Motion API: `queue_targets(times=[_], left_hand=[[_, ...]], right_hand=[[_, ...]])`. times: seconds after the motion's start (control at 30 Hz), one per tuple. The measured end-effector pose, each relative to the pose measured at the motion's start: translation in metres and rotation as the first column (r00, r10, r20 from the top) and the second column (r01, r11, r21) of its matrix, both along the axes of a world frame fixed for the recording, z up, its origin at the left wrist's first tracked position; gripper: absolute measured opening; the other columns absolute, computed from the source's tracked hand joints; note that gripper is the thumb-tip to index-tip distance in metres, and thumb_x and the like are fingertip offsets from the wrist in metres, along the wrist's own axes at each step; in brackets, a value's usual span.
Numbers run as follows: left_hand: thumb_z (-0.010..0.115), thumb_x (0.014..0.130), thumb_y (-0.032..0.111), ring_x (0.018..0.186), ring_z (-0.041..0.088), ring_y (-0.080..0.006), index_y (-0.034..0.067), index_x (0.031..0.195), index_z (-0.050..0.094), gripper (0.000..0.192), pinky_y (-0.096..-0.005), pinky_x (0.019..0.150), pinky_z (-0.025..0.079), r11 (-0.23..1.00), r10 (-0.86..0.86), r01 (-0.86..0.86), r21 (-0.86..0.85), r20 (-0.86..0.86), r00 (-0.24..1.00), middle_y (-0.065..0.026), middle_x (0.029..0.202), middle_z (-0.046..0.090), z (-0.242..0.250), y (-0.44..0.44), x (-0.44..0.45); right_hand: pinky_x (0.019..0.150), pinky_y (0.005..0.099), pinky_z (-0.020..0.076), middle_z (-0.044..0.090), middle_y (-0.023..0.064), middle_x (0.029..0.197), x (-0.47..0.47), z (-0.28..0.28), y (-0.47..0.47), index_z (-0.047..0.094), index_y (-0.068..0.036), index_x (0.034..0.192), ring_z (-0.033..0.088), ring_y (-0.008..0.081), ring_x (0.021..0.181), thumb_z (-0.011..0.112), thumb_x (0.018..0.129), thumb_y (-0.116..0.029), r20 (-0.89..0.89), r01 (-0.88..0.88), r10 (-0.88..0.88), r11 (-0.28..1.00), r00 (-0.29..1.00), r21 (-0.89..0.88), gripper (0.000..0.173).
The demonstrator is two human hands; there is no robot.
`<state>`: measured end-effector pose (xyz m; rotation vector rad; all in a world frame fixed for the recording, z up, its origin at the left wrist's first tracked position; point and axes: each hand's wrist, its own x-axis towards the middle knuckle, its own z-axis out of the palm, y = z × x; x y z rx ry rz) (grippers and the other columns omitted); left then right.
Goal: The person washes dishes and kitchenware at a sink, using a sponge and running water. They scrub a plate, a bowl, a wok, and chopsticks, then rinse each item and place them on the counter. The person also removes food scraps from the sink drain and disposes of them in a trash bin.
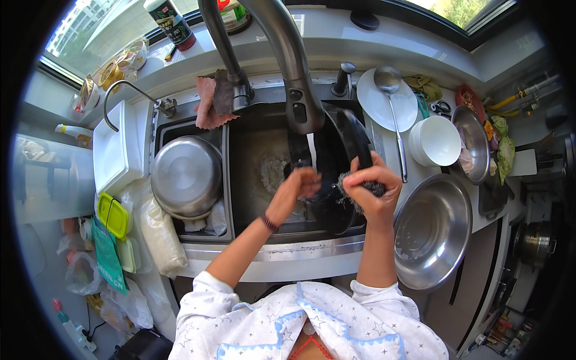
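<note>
A black wok or pan [330, 216] stands tilted in the right basin [252, 135] of a dark sink. My right hand [375, 189] is closed around its black handle [363, 150]. A grey steel wool scrubber [344, 191] is held in the same hand. My left hand [302, 182], blurred, is over the wok near the stream of water [312, 148], its fingers loosely curled with nothing visible in them. The water falls from a pull-out faucet [299, 90]. Foamy, cloudy water covers the basin floor.
An upturned steel bowl [186, 175] fills the left basin. On the right are a large steel basin [432, 234], white bowls [435, 140], and a plate [375, 101] with a ladle [396, 121]. Left of the sink lie a filled clear bag [163, 234] and a white container [119, 148].
</note>
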<state>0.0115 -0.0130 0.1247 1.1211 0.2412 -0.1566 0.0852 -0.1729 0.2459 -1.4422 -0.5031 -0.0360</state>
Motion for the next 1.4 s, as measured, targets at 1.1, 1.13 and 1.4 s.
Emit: queue_targets(times=[1.1, 1.13, 1.4], left_hand=[[0.067, 0.074, -0.011, 0.102, 0.060, -0.0189, 0.002, 0.116, 0.056, 0.046, -0.0313, 0.088, 0.049, 0.938, 0.034, -0.070, -0.339, -0.112, 0.993, -0.0083, 0.112, 0.061, 0.009, 0.033, -0.074], [0.067, 0.074, -0.011, 0.102, 0.060, -0.0187, 0.002, 0.116, 0.056, 0.046, -0.0313, 0.088, 0.049, 0.935, 0.037, -0.070, -0.347, -0.099, 0.994, -0.0083, 0.112, 0.061, 0.009, 0.033, -0.074], [0.065, 0.073, -0.011, 0.093, 0.062, -0.0166, 0.002, 0.111, 0.058, 0.040, -0.0269, 0.079, 0.049, 0.912, 0.089, -0.138, -0.386, -0.142, 0.986, -0.0066, 0.104, 0.062, 0.010, 0.032, -0.078]], right_hand=[[0.098, 0.0300, 0.0385, 0.059, 0.0076, 0.121, 0.125, -0.121, 0.154, 0.062, -0.007, 0.115, 0.053, 0.0196, 0.115, 0.056, 0.090, -0.040, -0.309, -0.666, 0.610, 0.532, 0.730, -0.523, 0.043], [0.099, 0.0296, 0.0371, 0.059, 0.0072, 0.122, 0.138, -0.144, 0.148, 0.060, -0.007, 0.118, 0.051, 0.0185, 0.116, 0.054, 0.091, -0.042, -0.348, -0.667, 0.575, 0.561, 0.740, -0.490, 0.045], [0.101, 0.0360, 0.0357, 0.051, 0.0136, 0.132, 0.062, -0.304, -0.014, 0.045, -0.006, 0.135, 0.049, 0.0262, 0.120, 0.039, 0.092, -0.056, -0.969, -0.365, -0.094, 0.915, 0.229, -0.175, 0.066]])
